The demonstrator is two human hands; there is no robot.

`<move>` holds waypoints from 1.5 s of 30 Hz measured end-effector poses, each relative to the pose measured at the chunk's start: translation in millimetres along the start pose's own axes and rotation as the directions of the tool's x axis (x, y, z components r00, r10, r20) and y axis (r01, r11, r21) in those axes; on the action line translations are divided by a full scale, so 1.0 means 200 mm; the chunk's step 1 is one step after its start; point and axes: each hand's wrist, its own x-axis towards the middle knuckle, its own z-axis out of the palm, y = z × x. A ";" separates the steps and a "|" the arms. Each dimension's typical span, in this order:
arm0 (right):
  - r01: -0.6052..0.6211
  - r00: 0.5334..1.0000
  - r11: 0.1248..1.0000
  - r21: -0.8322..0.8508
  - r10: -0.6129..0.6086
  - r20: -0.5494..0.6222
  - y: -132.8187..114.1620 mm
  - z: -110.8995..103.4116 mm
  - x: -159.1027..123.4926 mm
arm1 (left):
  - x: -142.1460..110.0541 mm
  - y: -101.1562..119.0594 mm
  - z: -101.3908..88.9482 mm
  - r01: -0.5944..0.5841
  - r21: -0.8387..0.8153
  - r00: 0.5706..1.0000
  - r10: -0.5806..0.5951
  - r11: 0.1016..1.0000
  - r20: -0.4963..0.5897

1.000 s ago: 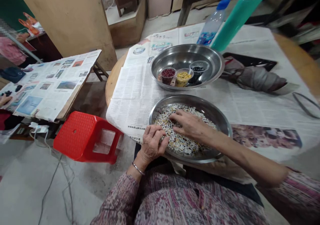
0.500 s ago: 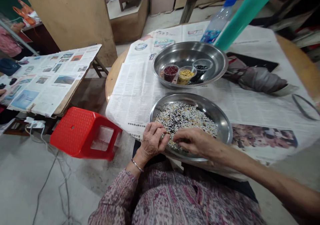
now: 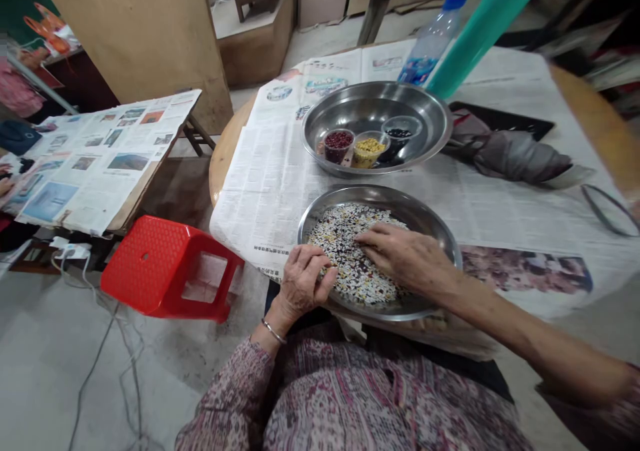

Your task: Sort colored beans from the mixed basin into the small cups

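A round stainless-steel basin (image 3: 453,251) stands near me, with mixed white, yellow and dark grains and beans (image 3: 345,231) spread over its bottom. My left hand (image 3: 305,281) is closed over the basin's near left rim, fingertips on the inside. Over the middle of the mix, my right hand (image 3: 407,254) reaches in from the right, its fingers pinched together at the grains; what lies between the fingertips is hidden. Behind is a second steel basin (image 3: 345,107). It holds clear cups of red beans (image 3: 339,145), yellow beans (image 3: 369,151) and black beans (image 3: 399,137).
Newspaper (image 3: 255,191) covers the round table. A bottle (image 3: 435,37) with a blue cap, a tall teal cylinder (image 3: 485,37) and a folded grey umbrella (image 3: 520,157) stand or lie beyond. A red stool (image 3: 155,264) is at left, near another newspaper-covered table (image 3: 107,171) where a person's hand (image 3: 6,183) shows.
My right hand moved from the middle of the mix toward the near rim, then back up and right over the grains. The grains are rearranged. My left hand has stayed on the rim.
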 end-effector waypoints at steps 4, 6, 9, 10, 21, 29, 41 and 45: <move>0.102 0.994 0.992 0.072 -0.100 -0.033 -0.04 0.01 0.07 | 0.00 0.00 0.00 0.009 0.010 1.000 -0.010 1.000 0.014; 0.159 0.985 0.978 0.136 -0.166 0.042 -0.08 0.04 0.10 | 0.00 0.00 0.00 0.007 0.020 1.000 -0.007 1.000 0.017; 0.141 0.970 0.972 0.188 -0.173 0.169 -0.12 0.07 0.13 | 0.01 0.01 -0.01 -0.003 0.033 1.000 0.002 0.999 0.008; 0.110 0.970 0.977 0.181 -0.145 0.197 -0.12 0.07 0.14 | 0.01 0.01 -0.01 -0.002 0.037 1.000 0.002 0.999 0.008; -0.238 0.959 0.924 0.301 0.175 0.222 0.23 -0.14 0.05 | 0.00 0.00 0.00 0.024 0.000 0.999 -0.024 1.000 0.031; -0.123 0.991 0.964 0.235 0.107 0.081 0.21 -0.07 -0.02 | 0.01 0.00 0.00 -0.001 -0.001 1.000 0.001 1.000 -0.003; 0.226 0.963 0.968 0.107 -0.239 0.127 0.04 0.05 0.13 | 0.01 0.00 0.00 -0.014 0.029 1.000 0.014 1.000 -0.003; 0.066 0.987 0.983 0.172 -0.090 0.136 0.10 -0.03 0.13 | 0.01 0.00 0.00 -0.013 0.010 1.000 0.014 1.000 -0.020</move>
